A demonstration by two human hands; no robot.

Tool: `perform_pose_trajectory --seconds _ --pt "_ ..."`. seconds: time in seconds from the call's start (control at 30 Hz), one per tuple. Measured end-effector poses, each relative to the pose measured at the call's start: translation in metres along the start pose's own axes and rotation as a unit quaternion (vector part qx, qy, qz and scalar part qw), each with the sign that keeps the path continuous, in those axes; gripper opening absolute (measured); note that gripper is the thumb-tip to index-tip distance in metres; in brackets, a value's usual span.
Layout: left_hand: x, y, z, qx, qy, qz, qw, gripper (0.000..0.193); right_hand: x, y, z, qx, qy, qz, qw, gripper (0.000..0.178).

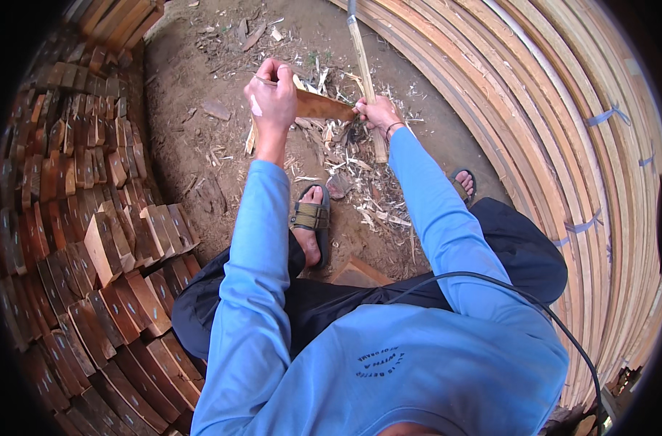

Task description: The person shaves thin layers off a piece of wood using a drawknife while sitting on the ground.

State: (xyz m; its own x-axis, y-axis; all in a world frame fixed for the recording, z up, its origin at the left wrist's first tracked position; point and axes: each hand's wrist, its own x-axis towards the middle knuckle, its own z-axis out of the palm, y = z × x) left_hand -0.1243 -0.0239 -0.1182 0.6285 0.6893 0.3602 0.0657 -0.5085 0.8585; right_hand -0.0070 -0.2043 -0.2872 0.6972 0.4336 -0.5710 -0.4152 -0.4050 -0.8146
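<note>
A flat brown strip of wood (pixel 325 107) spans the gap between my two hands, over the littered ground. My left hand (pixel 273 102) is closed in a fist at its left end; a thin edge pokes out beside the thumb. At the strip's right end, my right hand (pixel 379 113) has its fingers pinched together. A long pale wooden stick (pixel 359 54), grey at its far end, passes by the right fingers and reappears below them. Whether the right hand also bears on the stick, I cannot tell.
Stacked short boards (pixel 120 298) rise along the left. Long planks (pixel 534 131), tied with bluish strips, curve along the right. Wood shavings (pixel 345 156) litter the dirt ahead of my sandalled foot (pixel 313 225). A wooden block (pixel 358 273) lies between my legs; a black cable (pixel 545 309) crosses my right arm.
</note>
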Motion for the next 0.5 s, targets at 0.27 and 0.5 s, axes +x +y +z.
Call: perform_pose_trajectory --seconds 0.27,0.5 --pt "0.006 -0.011 -0.003 0.017 0.006 -0.015 1.000 0.021 -0.013 0.022 -0.021 -0.166 0.084 -0.121 0.975 0.009" --pt "-0.006 0.001 0.008 -0.006 0.009 0.012 1.000 0.022 -0.032 -0.006 0.010 -0.060 0.073 -0.083 0.992 0.025"
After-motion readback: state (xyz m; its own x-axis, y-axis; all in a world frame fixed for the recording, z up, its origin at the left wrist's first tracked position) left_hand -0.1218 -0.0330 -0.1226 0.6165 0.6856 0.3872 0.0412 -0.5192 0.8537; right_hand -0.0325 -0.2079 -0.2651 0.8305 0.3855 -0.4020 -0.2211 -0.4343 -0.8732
